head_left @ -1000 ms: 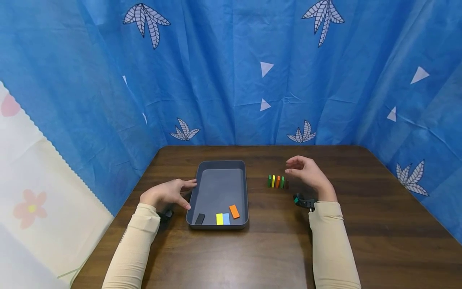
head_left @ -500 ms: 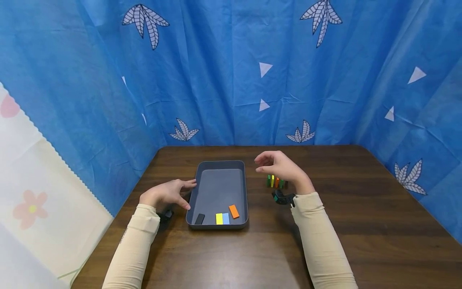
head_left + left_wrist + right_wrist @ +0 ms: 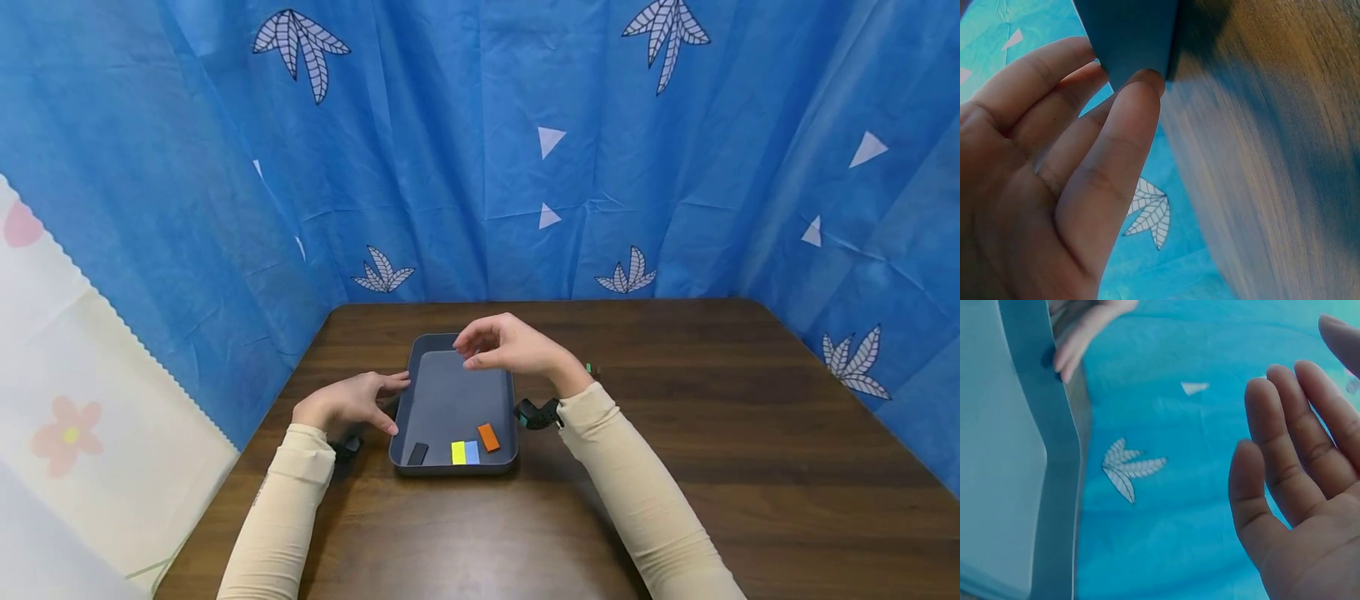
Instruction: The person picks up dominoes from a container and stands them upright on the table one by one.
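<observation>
On the wooden tabletop (image 3: pixel 465 533), a gray rectangular tray (image 3: pixel 442 400) sits against the left hand (image 3: pixel 351 400), whose thumb and extended fingers touch its left wall, seemingly to steady it. The right hand (image 3: pixel 513 343), relaxed and holding nothing, hovers over the tray. At the tray's near end lie black (image 3: pixel 417 454), yellow (image 3: pixel 459 453), light-blue (image 3: pixel 472 452) and orange (image 3: pixel 489 437) blocks; the right arm mostly hides a green block (image 3: pixel 588 367) outside.

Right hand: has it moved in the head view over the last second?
Yes, leftward. The right hand was well to the right of the tray; now it overlaps the tray's far right part in the picture. The tray has stayed put.
</observation>
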`<act>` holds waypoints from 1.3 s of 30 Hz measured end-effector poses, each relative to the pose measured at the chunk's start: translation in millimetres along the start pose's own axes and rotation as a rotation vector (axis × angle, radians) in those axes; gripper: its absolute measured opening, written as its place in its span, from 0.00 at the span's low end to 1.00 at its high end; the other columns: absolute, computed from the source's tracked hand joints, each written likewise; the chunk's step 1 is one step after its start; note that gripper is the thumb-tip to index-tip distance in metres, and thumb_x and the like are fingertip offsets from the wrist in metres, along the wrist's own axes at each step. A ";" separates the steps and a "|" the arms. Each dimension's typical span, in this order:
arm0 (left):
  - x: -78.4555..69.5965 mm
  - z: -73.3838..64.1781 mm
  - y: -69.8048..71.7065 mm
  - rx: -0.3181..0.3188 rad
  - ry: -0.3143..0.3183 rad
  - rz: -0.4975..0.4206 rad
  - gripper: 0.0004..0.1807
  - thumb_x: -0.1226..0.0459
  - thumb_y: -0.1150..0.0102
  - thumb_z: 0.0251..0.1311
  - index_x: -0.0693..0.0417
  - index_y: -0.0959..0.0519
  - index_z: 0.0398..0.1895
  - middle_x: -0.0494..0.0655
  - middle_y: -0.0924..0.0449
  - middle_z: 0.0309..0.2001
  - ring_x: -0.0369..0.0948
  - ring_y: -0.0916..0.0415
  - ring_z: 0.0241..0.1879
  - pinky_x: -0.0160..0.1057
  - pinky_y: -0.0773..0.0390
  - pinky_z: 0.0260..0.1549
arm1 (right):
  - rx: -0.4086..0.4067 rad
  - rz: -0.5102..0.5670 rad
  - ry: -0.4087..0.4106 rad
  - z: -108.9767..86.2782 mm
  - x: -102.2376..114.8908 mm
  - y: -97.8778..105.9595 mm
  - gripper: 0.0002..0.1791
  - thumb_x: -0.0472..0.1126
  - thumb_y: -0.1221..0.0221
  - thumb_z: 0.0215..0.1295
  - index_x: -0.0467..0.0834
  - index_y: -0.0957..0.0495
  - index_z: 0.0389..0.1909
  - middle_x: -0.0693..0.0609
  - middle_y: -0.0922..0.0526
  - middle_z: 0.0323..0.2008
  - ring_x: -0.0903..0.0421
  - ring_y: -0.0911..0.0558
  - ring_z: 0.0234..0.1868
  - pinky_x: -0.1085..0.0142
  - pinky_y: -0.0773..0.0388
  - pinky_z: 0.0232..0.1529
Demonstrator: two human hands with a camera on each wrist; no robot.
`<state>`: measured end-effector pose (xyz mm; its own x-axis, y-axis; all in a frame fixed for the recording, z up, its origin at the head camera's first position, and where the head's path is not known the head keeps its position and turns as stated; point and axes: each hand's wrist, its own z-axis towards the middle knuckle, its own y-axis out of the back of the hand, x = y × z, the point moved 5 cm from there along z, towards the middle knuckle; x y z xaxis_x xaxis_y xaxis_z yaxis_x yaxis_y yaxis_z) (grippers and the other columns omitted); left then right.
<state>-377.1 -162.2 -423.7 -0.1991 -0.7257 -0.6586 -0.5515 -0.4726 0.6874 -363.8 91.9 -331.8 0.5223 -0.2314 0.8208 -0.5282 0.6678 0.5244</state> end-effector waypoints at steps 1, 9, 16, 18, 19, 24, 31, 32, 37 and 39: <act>0.3 0.5 -0.1 0.002 0.004 -0.013 0.52 0.63 0.22 0.48 0.59 0.40 0.76 0.53 0.49 0.80 0.59 0.47 0.77 0.60 0.37 0.70 | 0.023 0.005 0.005 4.0 0.6 -3.8 0.16 0.33 0.35 0.63 0.36 0.19 0.52 0.42 0.16 0.48 0.53 0.17 0.45 0.63 0.16 0.49; -0.8 1.6 -0.3 0.002 0.012 0.052 0.52 0.60 0.22 0.48 0.58 0.39 0.76 0.53 0.48 0.80 0.60 0.43 0.75 0.61 0.33 0.68 | 0.163 -0.034 -0.012 29.4 -6.4 -31.7 0.18 0.32 0.35 0.64 0.35 0.20 0.54 0.42 0.15 0.50 0.56 0.16 0.47 0.66 0.17 0.50; 1.1 1.1 -0.4 -0.008 0.009 0.108 0.51 0.59 0.22 0.48 0.55 0.38 0.76 0.53 0.45 0.79 0.57 0.44 0.76 0.63 0.36 0.68 | 0.256 -0.015 -0.066 42.9 -20.3 -56.2 0.17 0.32 0.36 0.65 0.36 0.20 0.55 0.42 0.15 0.51 0.50 0.17 0.51 0.66 0.16 0.50; 1.2 1.1 0.0 -0.009 0.002 0.123 0.51 0.58 0.22 0.48 0.54 0.37 0.76 0.53 0.45 0.79 0.57 0.42 0.75 0.61 0.33 0.67 | 0.270 0.001 -0.079 45.0 -23.0 -61.3 0.17 0.31 0.36 0.64 0.36 0.20 0.55 0.42 0.16 0.51 0.47 0.17 0.52 0.67 0.16 0.49; 1.1 1.2 0.3 -0.009 -0.001 0.127 0.51 0.58 0.21 0.48 0.54 0.37 0.76 0.53 0.44 0.79 0.57 0.41 0.75 0.60 0.31 0.67 | 0.279 0.003 -0.082 46.0 -24.0 -63.6 0.18 0.31 0.36 0.64 0.36 0.20 0.55 0.41 0.16 0.51 0.44 0.18 0.53 0.67 0.16 0.49; -1.2 1.4 2.3 -0.011 -0.016 0.134 0.50 0.58 0.21 0.47 0.55 0.36 0.75 0.54 0.44 0.78 0.58 0.35 0.72 0.56 0.25 0.62 | 0.330 0.000 -0.097 51.2 -30.6 -74.3 0.20 0.30 0.36 0.64 0.33 0.22 0.57 0.35 0.19 0.55 0.41 0.20 0.56 0.68 0.17 0.50; -5.7 -0.1 3.0 -0.007 -0.055 0.156 0.50 0.57 0.21 0.48 0.59 0.36 0.74 0.56 0.45 0.78 0.58 0.37 0.73 0.56 0.27 0.64 | 0.400 -0.060 -0.152 54.5 -46.2 -89.0 0.22 0.30 0.35 0.63 0.34 0.23 0.59 0.36 0.20 0.58 0.49 0.18 0.53 0.69 0.19 0.52; -5.9 -0.2 2.8 -0.005 -0.060 0.161 0.50 0.57 0.21 0.48 0.59 0.36 0.74 0.56 0.45 0.78 0.59 0.37 0.73 0.56 0.27 0.64 | 0.398 -0.067 -0.158 54.7 -47.4 -90.0 0.22 0.30 0.35 0.63 0.34 0.22 0.59 0.37 0.19 0.57 0.51 0.18 0.52 0.69 0.19 0.52; -5.1 -0.6 2.7 0.003 -0.077 0.163 0.51 0.58 0.22 0.49 0.61 0.38 0.75 0.58 0.46 0.79 0.59 0.36 0.72 0.55 0.25 0.62 | 0.416 -0.079 -0.184 55.1 -51.1 -93.7 0.22 0.29 0.35 0.63 0.36 0.21 0.58 0.40 0.19 0.56 0.54 0.19 0.50 0.66 0.18 0.53; -4.3 -1.1 2.9 0.006 -0.074 0.152 0.51 0.58 0.22 0.49 0.62 0.39 0.75 0.58 0.47 0.79 0.59 0.35 0.71 0.54 0.24 0.62 | 0.439 -0.071 -0.194 55.0 -53.6 -96.4 0.22 0.29 0.35 0.63 0.36 0.22 0.59 0.39 0.19 0.56 0.53 0.19 0.50 0.66 0.18 0.53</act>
<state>-377.0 -161.0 -418.5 -0.3395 -0.7497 -0.5680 -0.5149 -0.3572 0.7793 -377.7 1.1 -413.8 0.4548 -0.4209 0.7849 -0.7501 0.2940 0.5923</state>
